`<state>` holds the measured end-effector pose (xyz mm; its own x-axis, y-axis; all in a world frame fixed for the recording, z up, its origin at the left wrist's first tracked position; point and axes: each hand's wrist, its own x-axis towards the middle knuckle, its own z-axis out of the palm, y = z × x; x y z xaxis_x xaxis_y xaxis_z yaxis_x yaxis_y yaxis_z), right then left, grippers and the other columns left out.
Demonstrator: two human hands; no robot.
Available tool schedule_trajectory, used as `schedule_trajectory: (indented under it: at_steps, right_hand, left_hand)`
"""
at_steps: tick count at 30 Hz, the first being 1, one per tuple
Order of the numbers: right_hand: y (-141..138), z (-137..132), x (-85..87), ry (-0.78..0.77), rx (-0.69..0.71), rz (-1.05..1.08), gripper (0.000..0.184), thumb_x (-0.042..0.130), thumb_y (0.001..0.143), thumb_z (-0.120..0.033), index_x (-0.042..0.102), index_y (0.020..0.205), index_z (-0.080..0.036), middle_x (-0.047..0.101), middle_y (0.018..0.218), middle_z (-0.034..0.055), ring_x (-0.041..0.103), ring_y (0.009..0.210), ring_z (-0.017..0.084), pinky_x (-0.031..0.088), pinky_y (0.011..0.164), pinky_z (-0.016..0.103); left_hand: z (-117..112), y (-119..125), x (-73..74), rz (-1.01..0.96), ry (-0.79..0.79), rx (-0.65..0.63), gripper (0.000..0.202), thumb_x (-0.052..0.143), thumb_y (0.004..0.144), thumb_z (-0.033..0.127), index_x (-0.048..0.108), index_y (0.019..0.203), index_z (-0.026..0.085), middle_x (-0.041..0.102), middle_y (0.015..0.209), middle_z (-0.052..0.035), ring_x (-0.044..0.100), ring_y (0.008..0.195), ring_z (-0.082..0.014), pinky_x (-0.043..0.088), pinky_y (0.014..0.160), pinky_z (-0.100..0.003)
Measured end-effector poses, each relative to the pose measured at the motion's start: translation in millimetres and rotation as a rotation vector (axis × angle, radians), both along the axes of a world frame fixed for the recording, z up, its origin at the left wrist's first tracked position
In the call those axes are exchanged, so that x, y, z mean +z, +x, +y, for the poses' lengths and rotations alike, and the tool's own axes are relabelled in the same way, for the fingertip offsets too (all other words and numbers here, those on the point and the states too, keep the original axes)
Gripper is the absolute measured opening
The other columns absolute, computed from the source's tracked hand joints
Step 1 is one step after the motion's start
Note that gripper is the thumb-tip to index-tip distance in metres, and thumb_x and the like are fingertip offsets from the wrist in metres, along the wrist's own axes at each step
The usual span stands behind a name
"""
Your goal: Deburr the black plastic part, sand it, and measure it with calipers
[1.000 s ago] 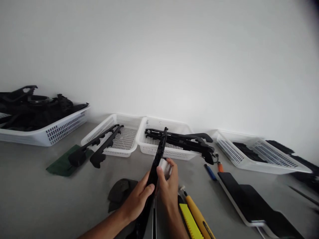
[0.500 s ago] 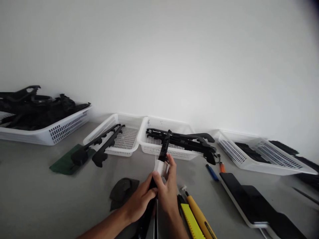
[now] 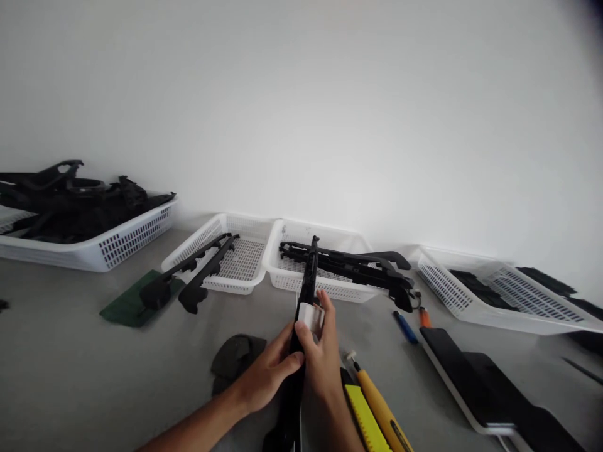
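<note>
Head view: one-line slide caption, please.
Left hand grips a long black part, right hand holds a white piece against it, white baskets behind.

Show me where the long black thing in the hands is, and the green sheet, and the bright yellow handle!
Long black thing (image 3: 308,282): head view, on its upper stretch.
Green sheet (image 3: 126,305): head view, on its uncovered left part.
Bright yellow handle (image 3: 366,417): head view, mid-length.
</note>
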<state>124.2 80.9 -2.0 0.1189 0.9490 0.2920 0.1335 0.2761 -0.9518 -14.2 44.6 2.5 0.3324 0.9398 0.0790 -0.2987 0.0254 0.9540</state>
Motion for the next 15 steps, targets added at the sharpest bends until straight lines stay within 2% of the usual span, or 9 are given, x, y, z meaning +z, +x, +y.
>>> schedule_trajectory:
  at_steps: [4, 7, 9, 13, 15]
  right_hand:
    - [-0.9, 0.6, -2.9, -0.061, -0.067, -0.002, 0.08, 0.067, 0.089, -0.044, 0.044, 0.162, -0.019, 0.047, 0.168, 0.0151, 0.044, 0.154, 0.035, 0.033, 0.127, 0.055]
    - [-2.1, -1.5, -1.2, -0.025, 0.064, -0.015, 0.081, 0.07, 0.089, -0.043, 0.043, 0.163, -0.024, 0.049, 0.167, 0.0109, 0.046, 0.153, 0.033, 0.033, 0.128, 0.053]
    - [-2.6, -0.3, -1.4, -0.033, 0.085, -0.012, 0.08, 0.072, 0.088, -0.043, 0.046, 0.161, -0.025, 0.05, 0.165, 0.0105, 0.046, 0.152, 0.033, 0.032, 0.129, 0.053]
    - [-1.4, 5.9, -6.2, -0.105, -0.05, 0.034, 0.078, 0.071, 0.086, -0.046, 0.052, 0.156, -0.018, 0.053, 0.163, 0.0153, 0.045, 0.153, 0.036, 0.03, 0.13, 0.055]
    - [-0.9, 5.9, -7.6, -0.094, 0.002, 0.055, 0.077, 0.072, 0.087, -0.046, 0.052, 0.156, -0.019, 0.055, 0.162, 0.0142, 0.046, 0.153, 0.035, 0.031, 0.129, 0.055]
  left_hand:
    - [1.1, 0.2, 4.9, -0.006, 0.007, 0.04, 0.066, 0.072, 0.097, 0.045, 0.055, 0.16, 0.029, 0.058, 0.165, -0.0067, 0.04, 0.16, -0.0379, 0.024, 0.135, -0.056]
    - [1.7, -0.2, 6.8, 0.024, 0.01, 0.049, 0.062, 0.071, 0.099, 0.048, 0.058, 0.157, 0.03, 0.057, 0.167, -0.0055, 0.039, 0.161, -0.037, 0.024, 0.136, -0.054]
    - [2.3, -0.6, 3.9, 0.014, -0.006, 0.057, 0.064, 0.072, 0.098, 0.052, 0.059, 0.156, 0.031, 0.056, 0.167, -0.0057, 0.038, 0.162, -0.0368, 0.024, 0.136, -0.053]
    - [5.9, -1.4, -9.6, 0.008, -0.106, 0.147, 0.078, 0.075, 0.089, 0.068, 0.061, 0.155, 0.027, 0.055, 0.168, -0.011, 0.037, 0.162, -0.0389, 0.024, 0.136, -0.055]
    - [8.9, -1.7, -13.9, 0.059, -0.141, 0.226, 0.085, 0.074, 0.084, 0.077, 0.067, 0.149, 0.023, 0.061, 0.162, -0.0143, 0.041, 0.159, -0.042, 0.026, 0.135, -0.058]
